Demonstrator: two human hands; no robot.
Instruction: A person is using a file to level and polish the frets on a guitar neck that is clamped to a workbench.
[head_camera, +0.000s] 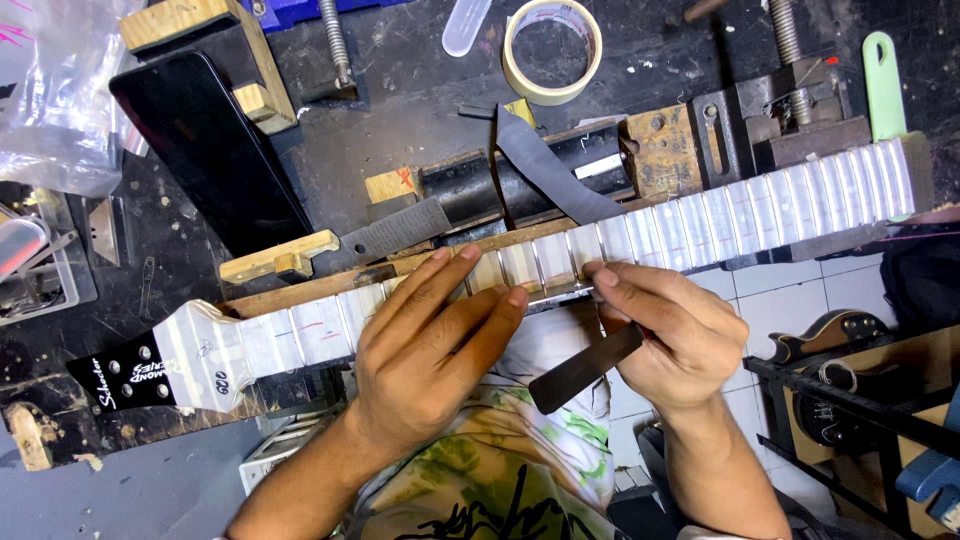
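A guitar neck lies across the workbench, its fretboard covered in pale masking tape with the frets bare, black headstock at the left. My left hand rests flat on the neck near its middle, fingertips pressing the far end of a thin metal file. My right hand grips that file's dark end, laid along the near edge of the neck at a fret.
A roll of masking tape and a clear tube lie at the back. A black slab, wooden blocks, a flat grey file and a metal vise surround the neck. Another guitar stands below right.
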